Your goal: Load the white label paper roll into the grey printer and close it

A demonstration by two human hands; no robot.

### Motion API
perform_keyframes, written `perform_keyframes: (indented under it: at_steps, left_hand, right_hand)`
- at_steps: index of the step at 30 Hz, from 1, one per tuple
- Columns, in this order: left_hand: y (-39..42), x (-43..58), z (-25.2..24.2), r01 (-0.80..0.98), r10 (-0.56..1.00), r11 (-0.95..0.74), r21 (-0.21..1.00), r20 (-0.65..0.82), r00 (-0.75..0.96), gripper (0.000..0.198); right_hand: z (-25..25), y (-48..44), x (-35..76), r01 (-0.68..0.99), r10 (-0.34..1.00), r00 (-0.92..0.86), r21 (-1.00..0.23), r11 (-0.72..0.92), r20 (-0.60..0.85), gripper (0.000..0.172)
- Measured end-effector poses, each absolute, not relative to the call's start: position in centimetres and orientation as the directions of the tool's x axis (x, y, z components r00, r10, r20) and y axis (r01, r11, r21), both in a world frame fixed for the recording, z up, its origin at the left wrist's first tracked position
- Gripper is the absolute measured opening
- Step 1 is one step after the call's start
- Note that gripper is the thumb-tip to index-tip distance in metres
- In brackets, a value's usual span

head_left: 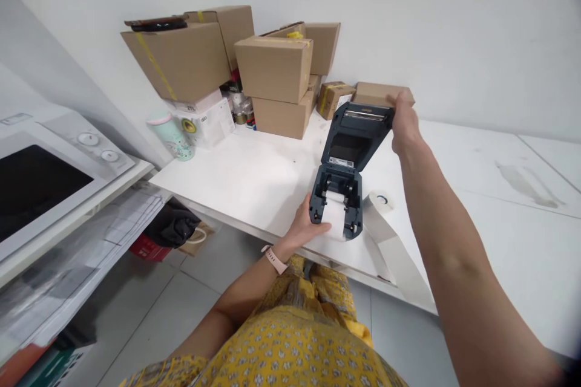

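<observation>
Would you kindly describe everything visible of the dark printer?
The printer looks like dark blue-grey plastic, with a boxy base and hinged lid, raised open. Inside the lid show a metallic strip and a white sticker; white paper lies in the base. It sits on the white table, near the front edge. The right hand holds the lid's upper corner; the left hand touches base and paper.

White worktop (254,184). We log a mint tumbler (172,138) near the left edge, white box (213,126) just beside it. Toward the back edge we note the lower carton (279,118) of a stack, small taped box (330,101), flat box (379,94). Near the front edge: label printer (341,175), lid up; rightward, paper strip (403,260) reaching that edge.
</observation>
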State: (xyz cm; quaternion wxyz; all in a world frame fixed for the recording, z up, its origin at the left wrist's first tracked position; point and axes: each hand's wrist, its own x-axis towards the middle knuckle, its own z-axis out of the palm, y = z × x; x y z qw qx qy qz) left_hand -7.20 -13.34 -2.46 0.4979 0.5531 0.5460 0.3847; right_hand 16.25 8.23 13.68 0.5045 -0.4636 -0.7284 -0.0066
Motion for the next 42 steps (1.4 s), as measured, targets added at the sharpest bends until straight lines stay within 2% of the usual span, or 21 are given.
perform_keyframes:
  at_steps: [3, 4, 5, 8, 11, 13, 15, 17, 20, 22, 25, 27, 29, 31, 34, 40, 42]
  left_hand:
    - [-13.9, -7.6, -3.3, 0.109, 0.984, 0.127, 0.986, -0.139, 0.115, 0.117]
    - [-14.0, -7.6, -3.5, 0.082, 0.982, 0.137, 0.987, -0.146, 0.117, 0.119]
    - [-14.1, -7.7, -3.6, 0.062, 0.982, 0.142, 0.988, -0.149, 0.12, 0.12]
    - [-14.5, -7.6, -4.1, 0.025, 0.984, 0.116, 0.993, -0.118, 0.132, 0.126]
    - [-15.1, -7.5, -4.5, 0.008, 0.988, 0.064, 0.998, -0.064, 0.138, 0.13]
    - [-15.6, -7.4, -4.6, 0.011, 0.988, 0.05, 0.999, -0.051, 0.143, 0.132]
    - [-16.0, -7.3, -4.4, 0.006, 0.987, 0.056, 0.998, -0.056, 0.153, 0.134]
    - [-16.0, -7.2, -3.9, -0.038, 0.985, 0.084, 0.996, -0.077, 0.157, 0.135]
    - [-15.3, -6.9, -2.6, -0.158, 0.978, 0.189, 0.969, -0.17, 0.121, 0.119]
    - [-14.5, -6.9, -1.6, -0.198, 0.968, 0.246, 0.949, -0.23, 0.1, 0.107]
    - [-13.2, -7.2, -0.4, -0.19, 0.956, 0.282, 0.94, -0.257, 0.144, 0.103]
    - [-12.7, -7.3, 0.1, -0.207, 0.95, 0.283, 0.937, -0.244, 0.193, 0.096]
    - [-12.5, -7.2, 0.1, -0.238, 0.955, 0.258, 0.936, -0.21, 0.209, 0.085]
    - [-12.5, -7.0, -0.2, -0.263, 0.968, 0.216, 0.94, -0.172, 0.181, 0.078]
    - [-12.6, -6.3, -0.9, -0.289, 0.982, 0.177, 0.941, -0.149, 0.117, 0.076]
    - [-12.5, -5.8, -1.8, -0.301, 0.991, 0.134, 0.944, -0.124, 0.055, 0.075]
    - [-12.3, -6.0, -1.8, -0.285, 0.991, 0.131, 0.95, -0.118, 0.065, 0.075]
  right_hand:
    - [12.7, 5.1, 14.9, 0.603, 0.743, 0.136, -0.649, 0.463, 0.656, 0.077]
    - [12.1, 2.9, 14.4, 0.531, 0.762, 0.209, -0.725, 0.438, 0.613, 0.069]
    - [11.3, 0.3, 13.9, 0.513, 0.757, 0.237, -0.74, 0.435, 0.609, 0.061]
    - [7.6, -7.6, 12.5, 0.541, 0.728, 0.201, -0.694, 0.476, 0.656, 0.038]
    - [3.0, -13.1, 11.5, 0.653, 0.668, 0.034, -0.523, 0.549, 0.743, 0.029]
    - [0.3, -14.9, 11.2, 0.715, 0.682, -0.069, -0.441, 0.543, 0.728, 0.031]
    - [-1.5, -15.7, 10.9, 0.738, 0.71, -0.1, -0.426, 0.522, 0.697, 0.034]
    - [-2.4, -16.0, 10.5, 0.706, 0.717, -0.048, -0.484, 0.516, 0.695, 0.035]
    - [-2.9, -16.1, 9.8, 0.587, 0.739, 0.129, -0.652, 0.48, 0.661, 0.031]
    - [-3.2, -16.0, 9.4, 0.474, 0.795, 0.271, -0.794, 0.38, 0.543, 0.037]
    - [-3.7, -15.7, 9.2, 0.194, 0.892, 0.395, -0.969, 0.152, 0.219, 0.069]
    - [-3.9, -15.6, 9.2, -0.011, 0.934, 0.356, -0.999, 0.034, 0.028, 0.079]
    - [-3.8, -15.6, 9.2, -0.158, 0.949, 0.309, -0.987, -0.009, -0.058, 0.078]
    - [-3.7, -15.7, 9.1, -0.237, 0.943, 0.324, -0.971, 0.008, -0.071, 0.077]
    - [-3.9, -15.8, 8.5, -0.251, 0.922, 0.384, -0.967, 0.045, -0.056, 0.078]
    - [-5.0, -15.8, 7.7, -0.154, 0.88, 0.474, -0.986, 0.056, -0.024, 0.074]
    - [-4.9, -15.8, 7.7, -0.08, 0.88, 0.473, -0.994, 0.076, 0.03, 0.072]
